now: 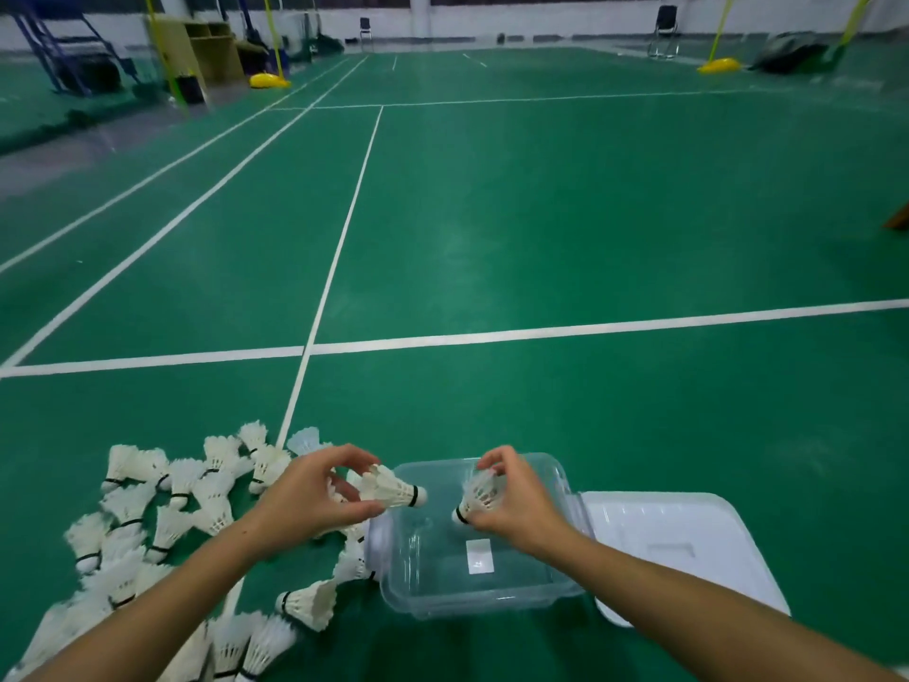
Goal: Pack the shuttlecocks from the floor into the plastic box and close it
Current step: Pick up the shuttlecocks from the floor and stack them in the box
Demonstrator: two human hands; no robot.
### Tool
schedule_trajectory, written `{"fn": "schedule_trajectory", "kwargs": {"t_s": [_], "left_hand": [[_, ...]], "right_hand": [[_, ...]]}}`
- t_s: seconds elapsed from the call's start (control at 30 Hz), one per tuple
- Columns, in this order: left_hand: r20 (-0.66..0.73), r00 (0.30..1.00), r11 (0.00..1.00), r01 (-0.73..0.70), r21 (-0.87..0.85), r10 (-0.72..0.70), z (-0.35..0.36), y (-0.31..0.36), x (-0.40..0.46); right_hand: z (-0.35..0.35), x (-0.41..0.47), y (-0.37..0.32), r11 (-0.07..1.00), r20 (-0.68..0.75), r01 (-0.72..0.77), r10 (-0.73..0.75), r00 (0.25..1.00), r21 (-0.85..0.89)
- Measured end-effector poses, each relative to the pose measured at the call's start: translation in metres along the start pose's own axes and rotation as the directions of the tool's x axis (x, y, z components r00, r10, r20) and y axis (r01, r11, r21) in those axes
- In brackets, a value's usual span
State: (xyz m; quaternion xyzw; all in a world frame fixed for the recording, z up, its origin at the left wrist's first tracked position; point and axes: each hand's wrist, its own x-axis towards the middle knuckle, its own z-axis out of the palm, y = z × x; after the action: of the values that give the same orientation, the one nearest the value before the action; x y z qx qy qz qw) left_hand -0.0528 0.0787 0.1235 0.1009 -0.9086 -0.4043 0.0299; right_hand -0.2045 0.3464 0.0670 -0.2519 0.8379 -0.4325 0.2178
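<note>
Right, both your hands are loaded. Your left hand has its grip pinched on a feather shuttlecock, fingers and thumb on the skirt, cork pointing to 3 o'clock, held at the left rim of the clear plastic box. Your right hand has its grip curled round a second shuttlecock, cork angled down toward 7 o'clock, held over the box interior.

The box sits open on the green court floor at about 6 o'clock in the view, slightly right of centre. A white label shows on its bottom. I see no shuttlecocks lying inside. The white lid lies flat on the floor, just beside the box at its 3 o'clock side; whether the two touch I can't tell.

The loose shuttlecock pile is spread on the floor from 9 o'clock round to 7 o'clock of the box, mostly on their sides, some overlapping. A few lie right against the box's left wall, under your left forearm.

White court lines cross the floor at 12 o'clock. Far back: yellow net-post bases at 11 and 1 o'clock, a wooden cabinet at 11, a black chair at 1.
</note>
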Motion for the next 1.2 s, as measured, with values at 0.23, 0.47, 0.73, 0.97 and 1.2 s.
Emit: {"fn": "schedule_trajectory", "kwargs": {"t_s": [0.23,0.47,0.73,0.97,1.2], "left_hand": [[0.026,0.998,0.998,0.06,0.027,-0.061,-0.004,-0.035,-0.012],[0.035,0.997,0.997,0.072,0.018,-0.072,0.002,-0.041,-0.017],[0.016,0.995,0.995,0.097,0.005,-0.097,0.005,-0.037,-0.015],[0.028,0.994,0.995,0.102,0.003,-0.102,0.009,-0.034,-0.01],[0.049,0.996,0.997,0.073,0.014,-0.073,0.011,-0.025,-0.006]], "right_hand": [[0.056,0.022,0.032,0.998,0.107,-0.032,0.026,0.994,0.053],[0.071,0.034,0.056,0.985,0.289,-0.113,0.147,0.946,-0.131],[0.086,0.034,0.057,0.948,0.485,-0.004,0.167,0.858,-0.319],[0.082,0.038,0.063,0.97,0.539,-0.045,0.171,0.825,-0.239],[0.036,0.025,0.03,0.996,0.449,0.011,0.031,0.893,-0.09]]}}
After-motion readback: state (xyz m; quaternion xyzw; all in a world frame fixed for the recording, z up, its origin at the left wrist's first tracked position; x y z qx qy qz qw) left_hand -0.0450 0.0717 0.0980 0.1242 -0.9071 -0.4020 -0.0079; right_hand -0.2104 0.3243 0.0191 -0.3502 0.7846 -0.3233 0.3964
